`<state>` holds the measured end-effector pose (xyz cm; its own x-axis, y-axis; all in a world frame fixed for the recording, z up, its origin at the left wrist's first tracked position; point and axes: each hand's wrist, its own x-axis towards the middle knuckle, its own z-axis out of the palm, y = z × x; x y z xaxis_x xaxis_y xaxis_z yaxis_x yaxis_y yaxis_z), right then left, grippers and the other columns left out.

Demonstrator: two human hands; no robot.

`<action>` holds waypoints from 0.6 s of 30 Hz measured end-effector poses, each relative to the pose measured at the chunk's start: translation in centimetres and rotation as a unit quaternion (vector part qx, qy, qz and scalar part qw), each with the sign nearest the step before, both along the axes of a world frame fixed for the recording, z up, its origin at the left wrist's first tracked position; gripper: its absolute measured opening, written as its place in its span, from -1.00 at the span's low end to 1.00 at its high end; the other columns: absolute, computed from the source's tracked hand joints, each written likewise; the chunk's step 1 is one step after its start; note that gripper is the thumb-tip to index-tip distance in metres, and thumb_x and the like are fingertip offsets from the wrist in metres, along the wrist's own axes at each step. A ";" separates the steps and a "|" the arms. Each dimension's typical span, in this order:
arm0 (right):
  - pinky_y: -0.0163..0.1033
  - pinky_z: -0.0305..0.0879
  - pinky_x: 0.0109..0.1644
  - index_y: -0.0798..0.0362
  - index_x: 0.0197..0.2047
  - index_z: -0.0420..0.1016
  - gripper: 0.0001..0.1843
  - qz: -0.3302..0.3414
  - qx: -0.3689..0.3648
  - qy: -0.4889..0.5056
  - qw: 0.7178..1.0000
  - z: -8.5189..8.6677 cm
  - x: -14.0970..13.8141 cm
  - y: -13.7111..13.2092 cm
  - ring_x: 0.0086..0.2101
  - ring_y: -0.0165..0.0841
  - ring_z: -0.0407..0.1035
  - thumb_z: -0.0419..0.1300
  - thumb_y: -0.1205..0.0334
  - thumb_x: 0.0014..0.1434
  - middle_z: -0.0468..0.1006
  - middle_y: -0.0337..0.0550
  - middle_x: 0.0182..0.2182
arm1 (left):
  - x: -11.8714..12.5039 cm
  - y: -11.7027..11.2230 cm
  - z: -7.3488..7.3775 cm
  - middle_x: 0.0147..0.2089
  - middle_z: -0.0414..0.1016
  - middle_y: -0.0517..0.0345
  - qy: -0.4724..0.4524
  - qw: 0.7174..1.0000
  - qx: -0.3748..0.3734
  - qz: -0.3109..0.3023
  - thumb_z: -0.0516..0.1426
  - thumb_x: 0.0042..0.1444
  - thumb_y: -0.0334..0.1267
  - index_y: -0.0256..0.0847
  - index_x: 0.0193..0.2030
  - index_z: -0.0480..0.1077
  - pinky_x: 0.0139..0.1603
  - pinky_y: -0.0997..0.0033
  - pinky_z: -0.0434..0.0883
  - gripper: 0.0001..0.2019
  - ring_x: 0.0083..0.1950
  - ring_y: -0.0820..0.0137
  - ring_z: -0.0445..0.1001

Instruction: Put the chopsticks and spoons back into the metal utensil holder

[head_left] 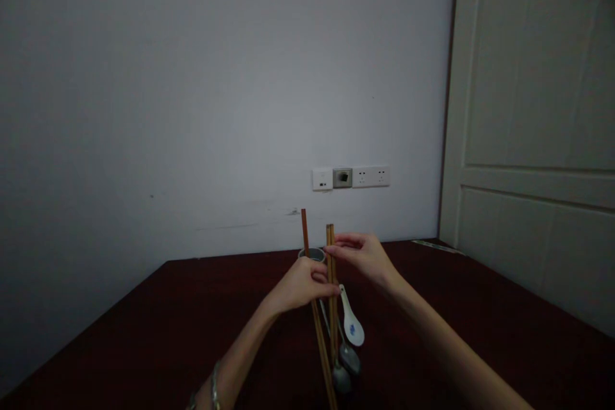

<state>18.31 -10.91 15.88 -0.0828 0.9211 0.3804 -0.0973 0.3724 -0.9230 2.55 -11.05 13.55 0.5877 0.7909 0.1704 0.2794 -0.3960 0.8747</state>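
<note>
My left hand (300, 285) is closed around a bundle of utensils held upright above the table: wooden chopsticks (319, 339), a white ceramic spoon with a blue mark (352, 323) and metal spoons (346, 359) whose bowls hang below the hand. My right hand (365, 255) pinches the upper part of a pair of chopsticks (330, 237) in that bundle. One darker chopstick (304, 230) sticks up alone at the left. Behind the hands a round grey cup (312, 254) stands on the table, mostly hidden.
The dark red-brown table (168, 333) runs back to a pale wall with a row of sockets (350, 177). A cream panelled door (533, 141) stands at the right. A thin pale strip (437, 246) lies at the table's far right corner.
</note>
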 end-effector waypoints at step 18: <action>-0.24 0.43 -0.34 0.24 -0.50 0.43 -0.86 -0.036 0.036 0.009 0.999 7.5 -1.7 15.7 -0.51 -0.42 0.40 0.31 0.43 -0.21 0.51 -0.13 -0.57 | -12.2 10.6 -4.5 -0.56 0.49 0.03 -0.180 0.934 -0.030 0.306 0.11 -0.04 -0.08 -0.36 -0.38 0.39 -0.44 0.48 0.40 -0.70 -0.49 0.39 0.48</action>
<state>16.58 4.83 23.35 -0.0107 0.8945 0.4470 -0.0844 0.4446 -0.8917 -9.63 -0.45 9.02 -0.0651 0.9747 0.2139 0.1207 -0.2051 0.9713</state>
